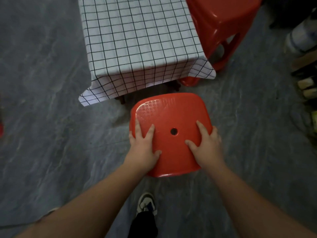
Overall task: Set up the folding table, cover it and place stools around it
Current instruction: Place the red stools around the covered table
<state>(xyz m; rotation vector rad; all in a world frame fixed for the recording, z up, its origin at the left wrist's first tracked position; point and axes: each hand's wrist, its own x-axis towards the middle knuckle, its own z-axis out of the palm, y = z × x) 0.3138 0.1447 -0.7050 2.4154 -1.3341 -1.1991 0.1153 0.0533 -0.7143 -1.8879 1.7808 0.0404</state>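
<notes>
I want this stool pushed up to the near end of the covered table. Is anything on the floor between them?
Nothing visible does. Both hands, left and right, hold the red stool, and only a strip of bare grey floor separates it from the checked tablecloth edge. The other red stool stands off to the right side.

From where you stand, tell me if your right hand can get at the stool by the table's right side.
Probably not without letting go: the right hand grips the near stool, and the far stool stands well beyond it.

Grey marbled floor (51,117) (dim light); clutter (305,69) along right edge.
</notes>
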